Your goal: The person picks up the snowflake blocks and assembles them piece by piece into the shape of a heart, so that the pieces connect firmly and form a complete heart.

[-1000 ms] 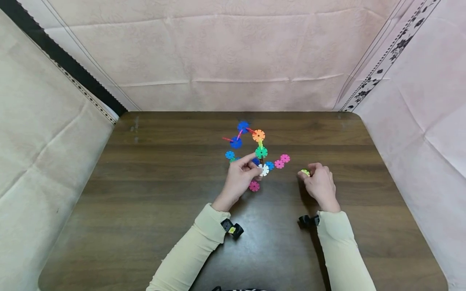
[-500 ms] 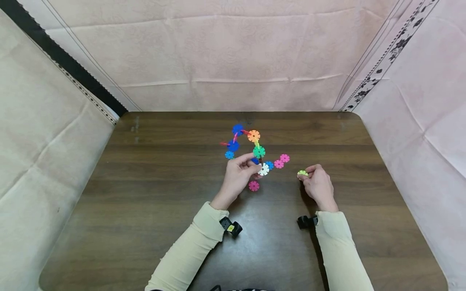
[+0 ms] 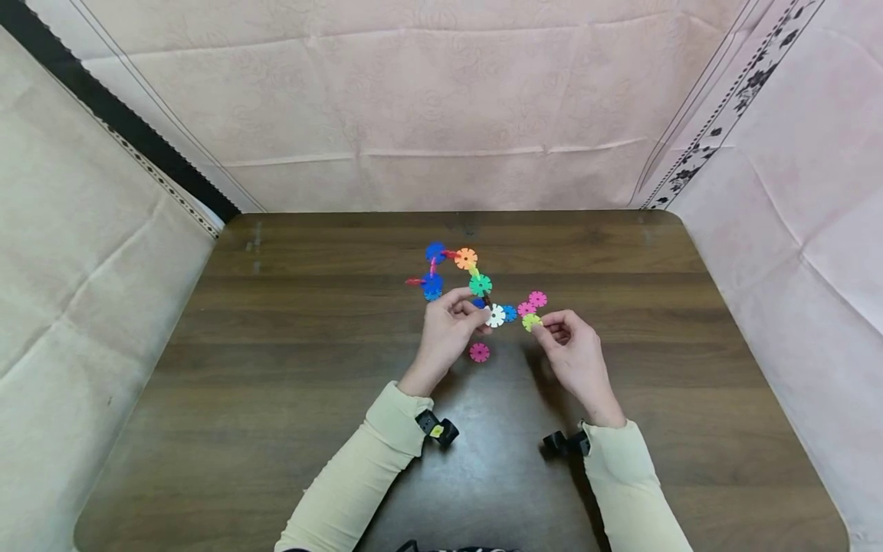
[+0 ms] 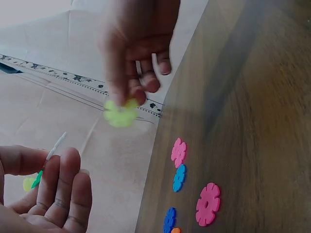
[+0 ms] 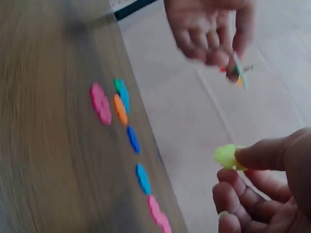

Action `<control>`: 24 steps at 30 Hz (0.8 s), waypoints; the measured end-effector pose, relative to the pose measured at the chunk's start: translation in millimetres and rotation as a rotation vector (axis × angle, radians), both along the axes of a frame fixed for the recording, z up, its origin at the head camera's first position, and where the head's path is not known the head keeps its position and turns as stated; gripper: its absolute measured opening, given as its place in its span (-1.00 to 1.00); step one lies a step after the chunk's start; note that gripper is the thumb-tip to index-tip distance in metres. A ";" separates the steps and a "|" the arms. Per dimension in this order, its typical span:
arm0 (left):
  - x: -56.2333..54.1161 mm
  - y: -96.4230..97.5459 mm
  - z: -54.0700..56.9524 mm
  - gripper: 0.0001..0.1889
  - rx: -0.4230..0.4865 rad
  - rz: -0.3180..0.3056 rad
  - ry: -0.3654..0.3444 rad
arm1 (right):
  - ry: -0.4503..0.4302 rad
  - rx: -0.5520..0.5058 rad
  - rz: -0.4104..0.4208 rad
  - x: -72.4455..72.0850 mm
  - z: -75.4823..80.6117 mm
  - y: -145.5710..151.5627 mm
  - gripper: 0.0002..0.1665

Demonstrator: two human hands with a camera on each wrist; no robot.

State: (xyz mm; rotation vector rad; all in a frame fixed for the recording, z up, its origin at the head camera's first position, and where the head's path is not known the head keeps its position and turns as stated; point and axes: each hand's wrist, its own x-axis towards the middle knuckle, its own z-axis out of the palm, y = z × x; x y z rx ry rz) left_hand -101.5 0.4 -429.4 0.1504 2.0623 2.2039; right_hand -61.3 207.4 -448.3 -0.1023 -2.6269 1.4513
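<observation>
My left hand (image 3: pixel 444 330) pinches the white notched interlocking disc (image 3: pixel 495 315) at the near end of a linked chain held up over the table. From it the chain runs through a green disc (image 3: pixel 480 285), a yellow link, an orange disc (image 3: pixel 466 258) and blue discs (image 3: pixel 435 252), with red discs seen edge-on between them. Between thumb and index finger, my right hand (image 3: pixel 572 356) holds a single yellow-green disc (image 5: pixel 226 156), apart from the chain and to the right of the white disc. The right hand's other fingers are loosely curled.
Loose discs lie on the wooden table (image 3: pixel 276 429): a pink disc (image 3: pixel 479 352) nearest me, a light blue disc (image 3: pixel 510 313) beside the white one, and pink discs (image 3: pixel 537 299) farther right. In the right wrist view an orange disc (image 5: pixel 120 109) lies among others.
My right hand has brought the yellow-green disc leftward, close to the white disc. The chain in my left hand has swung left at its far end; the left hand itself barely moves.
</observation>
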 end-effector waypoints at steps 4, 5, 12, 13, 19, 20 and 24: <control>-0.9 -0.4 -0.3 -0.56 -0.012 0.015 -0.008 | 0.028 -0.076 0.053 7.4 6.8 -11.7 -0.74; -1.2 -0.3 -0.2 -0.57 -0.013 0.016 -0.007 | 0.033 -0.090 0.064 8.8 7.7 -14.2 -0.73; 5.1 -1.7 19.5 -0.60 -0.026 0.004 -0.016 | 0.107 -0.138 0.100 13.4 9.4 -27.6 -0.78; 6.9 -2.1 24.3 -0.60 -0.027 0.000 -0.021 | 0.117 -0.140 0.101 13.4 9.3 -28.6 -0.79; 10.3 -3.0 33.3 -0.60 -0.029 -0.006 -0.024 | 0.139 -0.146 0.099 13.0 7.6 -30.3 -0.81; 10.1 -2.9 33.1 -0.61 -0.028 -0.005 -0.026 | 0.140 -0.148 0.098 13.1 7.6 -30.5 -0.81; 9.8 -2.4 32.0 -0.63 -0.024 -0.001 -0.027 | 0.141 -0.155 0.100 13.4 8.6 -32.0 -0.82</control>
